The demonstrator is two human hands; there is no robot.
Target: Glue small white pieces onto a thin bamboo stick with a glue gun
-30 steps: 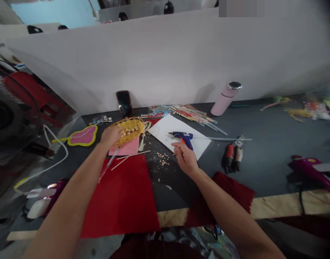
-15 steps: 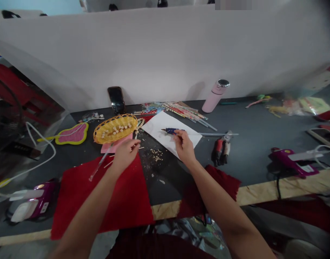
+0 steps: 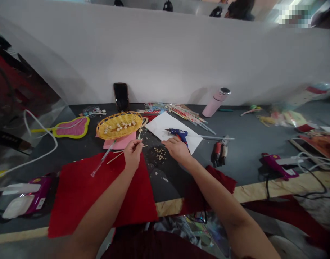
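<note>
My left hand (image 3: 132, 154) is closed in a pinch above the top edge of the red cloth (image 3: 100, 194). What its fingertips hold, if anything, is too small to make out. Thin sticks (image 3: 116, 157) lie beside and below it. My right hand (image 3: 177, 149) is held palm down, fingers stretched to the left, by a scatter of small pale beads (image 3: 159, 154). Just behind it a blue glue gun (image 3: 178, 133) with a clear glue stick lies on the white paper (image 3: 159, 124). A yellow woven basket (image 3: 100, 126) with small pale pieces inside sits beyond my left hand.
Patterned sticks (image 3: 186, 114) lie along the wall by a pink bottle (image 3: 216, 102). A phone (image 3: 121, 96) leans there too. Red-handled pliers (image 3: 220, 153) rest on the right. Purple devices (image 3: 280, 166) with cords sit at both sides. A pink-and-yellow paddle (image 3: 71, 127) is at left.
My right hand has let go of the glue gun and moved left and nearer me; the gun now lies on the paper. My left hand has shifted a little right.
</note>
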